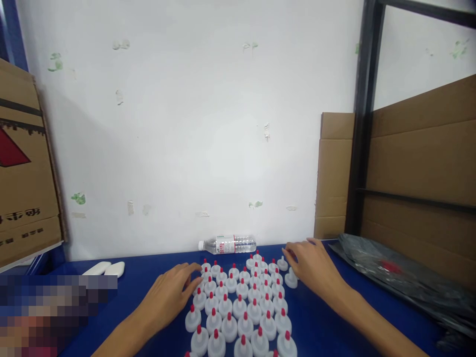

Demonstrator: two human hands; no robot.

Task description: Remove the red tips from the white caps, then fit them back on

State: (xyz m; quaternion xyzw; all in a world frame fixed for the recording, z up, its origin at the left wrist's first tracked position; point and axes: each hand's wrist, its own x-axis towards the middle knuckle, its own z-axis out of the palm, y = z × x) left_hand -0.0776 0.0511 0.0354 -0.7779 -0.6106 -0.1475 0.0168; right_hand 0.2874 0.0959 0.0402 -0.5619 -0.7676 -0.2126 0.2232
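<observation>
Several white bottle caps with red tips (241,302) stand upright in close rows on the blue table (148,277). My left hand (169,295) lies at the left side of the group, fingers stretched and touching the caps at the far left corner. On the right side rests my right hand (312,267), its fingers extended and spread against the caps at the far right corner. Neither hand holds anything.
A clear water bottle (227,244) lies on its side against the white wall. Two white oblong pieces (106,268) lie at the left. Cardboard boxes (22,163) stand left and right (334,173). A dark plastic bag (401,277) lies at the right beside a black frame.
</observation>
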